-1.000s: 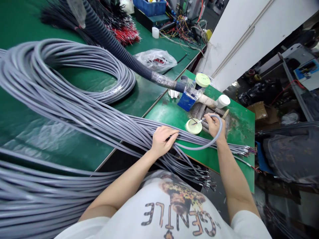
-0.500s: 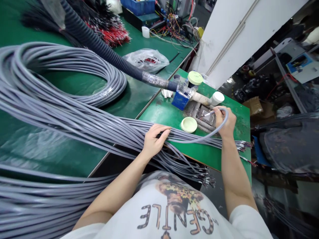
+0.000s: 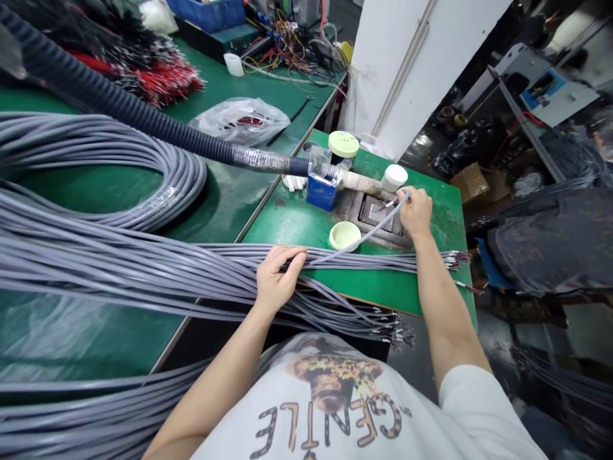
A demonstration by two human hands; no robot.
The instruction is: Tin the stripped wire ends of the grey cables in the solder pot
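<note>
My left hand grips a thick bundle of grey cables lying across the bench edge, and one cable passes under its fingers. My right hand is shut on a single grey cable near its end. The thin wire tip sticks out over a metal recess set in the green bench. A pale green round dish sits just left of that recess. Stripped cable ends fan out to the right of the bundle.
A black corrugated hose ends at a blue box beside a white cap and a green lid. A large grey cable coil lies on the left bench. Beyond stand a plastic bag and red-and-black wires.
My right hand has moved the cable tip from the pale green dish over to the metal recess. My view has swung, shifting the bench leftward. My left hand stays on the bundle.
</note>
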